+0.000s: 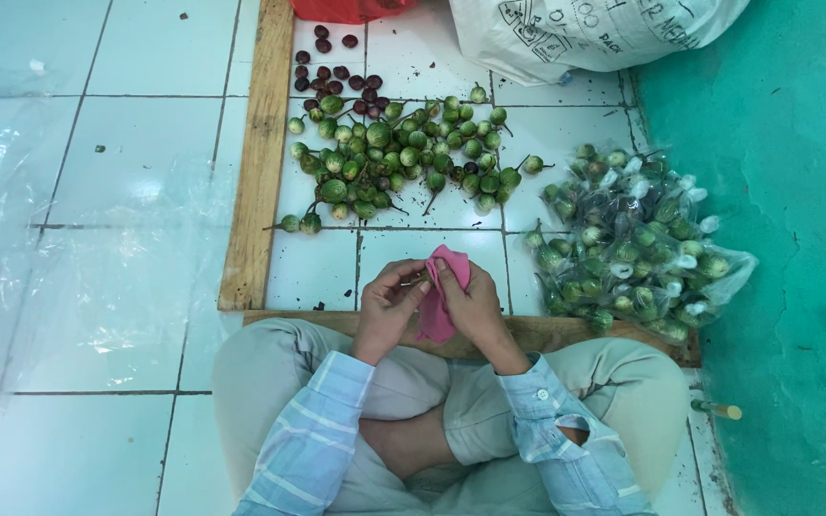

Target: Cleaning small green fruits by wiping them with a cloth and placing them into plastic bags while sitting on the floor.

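Note:
I sit cross-legged on a white tiled floor. My right hand (471,302) grips a pink cloth (439,309) that hangs down between both hands. My left hand (389,304) pinches something small against the cloth; what it is stays hidden. Ahead lies a loose pile of small round green eggplants (403,158) with stems. Beyond that pile, a few dark purple round ones (336,76) are scattered. To the right, several clear plastic bags packed with green eggplants (628,248) are heaped together.
A wooden frame (258,153) borders the produce on the left and along the front by my knees. A white printed sack (576,33) and a red bag (351,8) lie at the far side. A teal wall (786,239) rises on the right; clear plastic sheeting (78,277) lies left.

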